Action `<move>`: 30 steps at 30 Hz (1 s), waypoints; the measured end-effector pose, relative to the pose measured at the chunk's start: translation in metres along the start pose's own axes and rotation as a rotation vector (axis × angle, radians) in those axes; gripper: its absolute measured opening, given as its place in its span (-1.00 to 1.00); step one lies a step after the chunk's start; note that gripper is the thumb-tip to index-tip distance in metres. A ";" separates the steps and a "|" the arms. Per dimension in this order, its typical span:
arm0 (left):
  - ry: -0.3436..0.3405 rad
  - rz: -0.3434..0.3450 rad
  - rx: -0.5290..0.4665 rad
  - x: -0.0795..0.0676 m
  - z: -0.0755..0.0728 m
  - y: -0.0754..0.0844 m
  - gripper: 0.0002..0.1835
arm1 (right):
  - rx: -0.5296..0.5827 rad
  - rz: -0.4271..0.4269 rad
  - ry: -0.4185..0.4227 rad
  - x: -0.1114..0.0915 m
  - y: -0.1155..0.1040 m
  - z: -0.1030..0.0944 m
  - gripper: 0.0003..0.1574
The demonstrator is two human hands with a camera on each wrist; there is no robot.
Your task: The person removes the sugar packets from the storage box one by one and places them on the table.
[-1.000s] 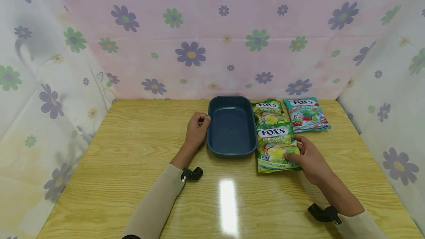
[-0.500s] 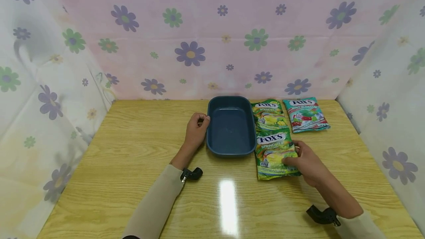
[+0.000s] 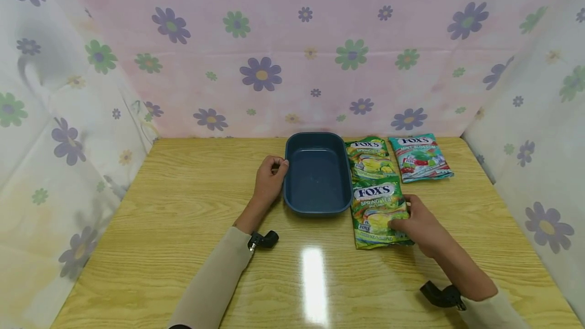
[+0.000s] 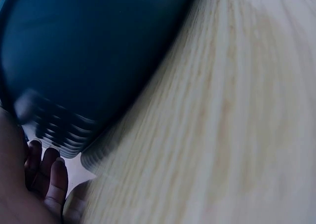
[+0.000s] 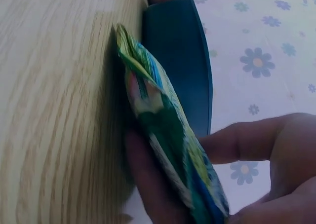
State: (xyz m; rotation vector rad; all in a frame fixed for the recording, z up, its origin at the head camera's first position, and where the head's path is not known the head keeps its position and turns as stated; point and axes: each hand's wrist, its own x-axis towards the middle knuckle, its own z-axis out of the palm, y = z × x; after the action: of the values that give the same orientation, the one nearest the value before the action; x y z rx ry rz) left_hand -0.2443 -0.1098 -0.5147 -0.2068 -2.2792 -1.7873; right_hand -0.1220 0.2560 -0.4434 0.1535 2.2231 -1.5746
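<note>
A dark blue plastic basin [image 3: 316, 179] stands at the back middle of the table. My left hand [image 3: 270, 179] is at its left rim, thumb and curled fingers pinching the edge; the left wrist view shows fingertips [image 4: 58, 167] close by the outer wall. My right hand [image 3: 422, 226] grips the right side of a green FOX'S Spring Tea candy bag [image 3: 377, 199], thumb on top and fingers beneath. In the right wrist view this bag [image 5: 170, 120] is seen edge-on, low over the wood. Its left edge lies near the basin's front right corner.
Behind the held bag lies a second green Spring Tea bag [image 3: 371, 159], beside the basin. A turquoise FOX'S Mint Blossom bag [image 3: 421, 159] lies to its right. Flowered cloth [image 3: 292, 90] hangs along the back and both sides of the wooden table [image 3: 205, 187].
My right hand has drawn the front candy bag slightly toward me, uncovering more of the bag behind it. My left hand and the basin stay in place.
</note>
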 end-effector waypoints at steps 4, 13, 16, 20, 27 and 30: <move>0.006 -0.009 -0.005 0.001 0.001 0.000 -0.85 | -0.052 -0.005 -0.022 0.000 0.001 0.000 0.10; 0.010 -0.014 -0.004 0.000 0.001 0.002 -0.84 | -0.164 0.013 -0.042 0.000 -0.001 -0.007 0.10; 0.006 -0.015 -0.012 0.001 0.000 0.002 -0.85 | -0.177 0.014 -0.045 -0.001 -0.002 -0.009 0.09; -0.002 -0.029 -0.003 0.001 -0.001 0.002 -0.85 | -0.224 0.021 -0.047 -0.001 -0.003 -0.012 0.08; -0.001 -0.032 0.006 0.002 -0.001 0.002 -0.84 | -0.426 0.020 -0.007 -0.004 -0.004 -0.019 0.06; 0.004 -0.025 0.001 0.002 -0.001 0.002 -0.84 | -0.497 0.015 0.028 -0.005 -0.006 -0.020 0.02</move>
State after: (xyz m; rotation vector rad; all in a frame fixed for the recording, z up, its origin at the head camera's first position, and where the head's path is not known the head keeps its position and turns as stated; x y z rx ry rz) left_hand -0.2454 -0.1103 -0.5121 -0.1754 -2.2904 -1.7966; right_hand -0.1248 0.2737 -0.4310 0.0471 2.5484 -0.9721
